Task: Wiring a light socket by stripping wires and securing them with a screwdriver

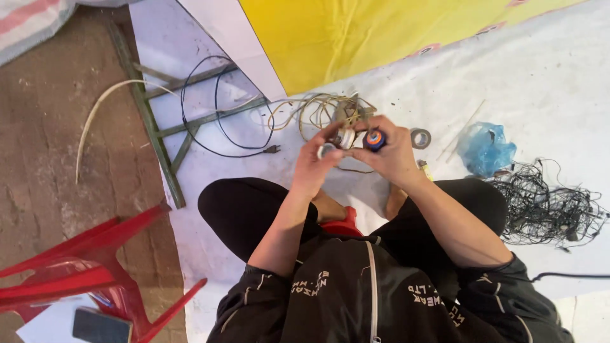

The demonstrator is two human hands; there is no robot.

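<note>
I sit on a white sheet [546, 82] on the ground, both hands raised in front of me. My left hand [314, 166] pinches a small round silver-white part [326, 150], with a second similar round part [346, 137] at its fingertips. My right hand [394, 152] grips a small round blue and orange roll [375, 139]. The two hands touch at the fingertips. Thin wires run down from the parts to a tangle of pale cable [318, 111] on the sheet just beyond.
A grey tape roll [420, 138] lies right of my hands, then a blue plastic bag [487, 148] and a black wire tangle [546, 206]. A yellow banner [356, 35], black plug cable [216, 136], green frame [155, 136] and red plastic chair [89, 270] surround me.
</note>
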